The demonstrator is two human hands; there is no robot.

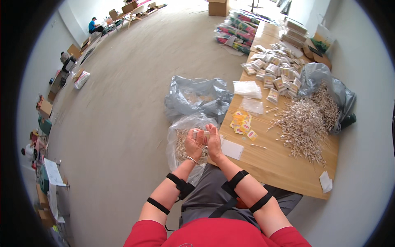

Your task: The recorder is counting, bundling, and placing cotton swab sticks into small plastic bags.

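My left hand and my right hand meet in front of me, above an open clear plastic bag full of loose cotton swabs. Between them is a small clear pack of cotton swabs with a label on its front. The fingers of both hands curl round its sides. Just right of my hands, a white card or pad lies at the table edge. Yellow and white label cards are spread beyond it, with a single cotton swab nearby.
On the wooden table lie a heap of loose cotton swabs, filled packs, and flat clear bags. A grey plastic bag sits left of the table. Colourful wrapped bundles are stacked beyond. Several people work far left.
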